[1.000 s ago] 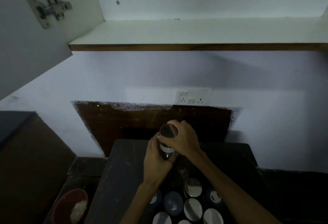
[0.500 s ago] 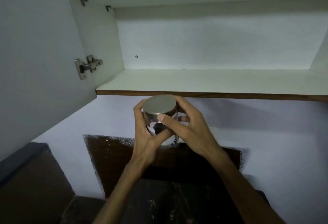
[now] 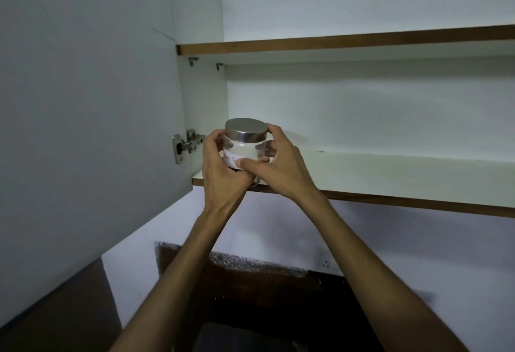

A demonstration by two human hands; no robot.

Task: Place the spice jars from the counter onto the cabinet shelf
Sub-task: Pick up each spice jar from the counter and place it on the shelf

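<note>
A glass spice jar (image 3: 245, 144) with a round metal lid and a white handwritten label is held upright at the front left corner of the lower cabinet shelf (image 3: 390, 176). My left hand (image 3: 223, 170) grips its left side and underside. My right hand (image 3: 281, 165) wraps its right side, thumb across the label. The jar's base is hidden by my fingers, so I cannot tell whether it touches the shelf. The other jars on the counter are out of view.
The open cabinet door (image 3: 83, 101) stands at the left with its hinge (image 3: 185, 144) close to my left hand. An upper shelf (image 3: 345, 42) runs above. A white wall, a socket (image 3: 325, 263) and a dark backsplash (image 3: 250, 282) lie below.
Both hands lifted the jar from the counter up to the lower shelf's front left corner. The view tilted up, and the counter jars dropped out of sight.
</note>
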